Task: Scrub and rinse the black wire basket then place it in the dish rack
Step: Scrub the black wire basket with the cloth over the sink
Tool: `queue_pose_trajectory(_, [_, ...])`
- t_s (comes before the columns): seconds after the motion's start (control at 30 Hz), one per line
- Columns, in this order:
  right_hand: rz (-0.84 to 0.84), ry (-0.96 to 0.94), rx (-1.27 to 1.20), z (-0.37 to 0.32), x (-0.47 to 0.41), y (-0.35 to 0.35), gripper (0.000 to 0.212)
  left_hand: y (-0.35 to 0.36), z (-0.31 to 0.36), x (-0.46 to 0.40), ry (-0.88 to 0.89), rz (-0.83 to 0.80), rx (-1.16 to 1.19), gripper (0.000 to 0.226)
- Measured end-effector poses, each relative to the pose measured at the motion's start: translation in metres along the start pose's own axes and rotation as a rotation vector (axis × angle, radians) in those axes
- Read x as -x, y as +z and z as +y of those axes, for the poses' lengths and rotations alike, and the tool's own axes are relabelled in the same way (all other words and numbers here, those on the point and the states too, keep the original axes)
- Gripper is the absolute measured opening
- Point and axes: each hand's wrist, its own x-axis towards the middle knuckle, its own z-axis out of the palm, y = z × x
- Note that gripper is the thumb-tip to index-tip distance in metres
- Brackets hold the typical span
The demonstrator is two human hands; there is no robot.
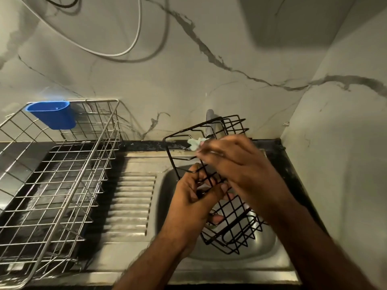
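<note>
1. The black wire basket is held over the steel sink in the lower centre-right of the frame, tilted steeply. Its long axis runs from the upper centre, near the wall, down to the lower right, into the sink bowl.
2. The basket's upper end rises in front of the tap; its lower end dips inside the bowl, and whether it touches the steel cannot be told.
3. The left hand is closed on the basket's wires at mid-length, fingers hooked through the grid.
4. The right hand, blurred, is pinched on a pale scrubber pressed against the wires at the basket's upper end.
5. The dish rack, silver wire, stands on the table in the left of the frame, well apart from the basket, beyond the ribbed drainboard.
6. A blue cup hangs on the rack's far rim, upper left.
</note>
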Motion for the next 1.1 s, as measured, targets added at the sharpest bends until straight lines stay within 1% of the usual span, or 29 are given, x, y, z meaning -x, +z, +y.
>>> queue_pose_trajectory(0.07, [0.042,0.065,0.024,0.02,0.0,-0.002,0.045,-0.001,-0.002,0.001,-0.011,0.001,0.036,0.02])
queue_pose_trajectory(0.17, [0.165,0.233,0.033,0.045,-0.001,-0.003,0.038,-0.001,-0.006,0.001,-0.037,0.003,0.079,0.027])
queue_pose_trajectory(0.2, [0.196,0.293,0.031,0.05,-0.002,-0.002,0.039,0.0,-0.007,0.002,-0.048,0.005,0.084,0.027])
queue_pose_trajectory(0.27, [0.227,0.389,0.01,0.05,-0.004,-0.002,0.043,0.001,-0.009,0.001,-0.061,0.003,0.094,0.021])
queue_pose_trajectory(0.33, [0.22,0.436,-0.001,0.037,-0.005,0.001,0.045,0.002,-0.009,0.0,-0.057,0.0,0.106,0.026])
queue_pose_trajectory(0.4, [0.166,0.417,-0.016,0.015,-0.003,0.006,0.045,0.003,-0.006,-0.002,-0.064,-0.002,0.137,0.031])
queue_pose_trajectory(0.47, [0.092,0.352,-0.117,-0.009,0.0,0.014,0.046,0.001,-0.003,-0.004,-0.082,0.01,0.197,0.041])
queue_pose_trajectory(0.57, [0.018,0.201,-0.295,-0.03,0.007,0.019,0.042,-0.002,-0.002,-0.004,-0.074,0.07,0.211,0.045])
queue_pose_trajectory(0.63, [-0.043,0.124,-0.334,-0.031,0.011,0.016,0.042,-0.002,-0.001,-0.003,-0.062,0.085,0.202,0.049])
queue_pose_trajectory(0.7, [-0.089,0.087,-0.248,-0.021,0.011,0.01,0.044,-0.003,-0.002,-0.004,-0.045,0.066,0.196,0.057])
queue_pose_trajectory(0.77, [-0.091,0.07,-0.092,-0.003,0.013,0.007,0.045,-0.005,-0.003,-0.005,-0.042,0.073,0.208,0.057])
queue_pose_trajectory(0.83, [-0.041,0.124,-0.005,0.016,0.015,0.004,0.048,-0.008,-0.002,-0.008,-0.068,0.096,0.232,0.055])
queue_pose_trajectory(0.87, [0.007,0.182,0.006,0.024,0.015,0.003,0.049,-0.009,-0.002,-0.009,-0.077,0.098,0.236,0.055])
queue_pose_trajectory(0.97, [0.16,0.404,-0.047,0.034,0.017,0.0,0.039,-0.01,-0.005,-0.011,-0.065,0.083,0.22,0.053])
queue_pose_trajectory(1.0, [0.188,0.44,-0.075,0.032,0.017,0.0,0.037,-0.01,-0.006,-0.012,-0.057,0.077,0.215,0.051])
queue_pose_trajectory(1.03, [0.19,0.446,-0.086,0.026,0.017,0.0,0.037,-0.009,-0.007,-0.012,-0.054,0.069,0.212,0.049])
queue_pose_trajectory(1.1, [0.102,0.392,-0.078,0.005,0.017,0.005,0.043,-0.01,-0.01,-0.015,-0.054,0.067,0.235,0.043])
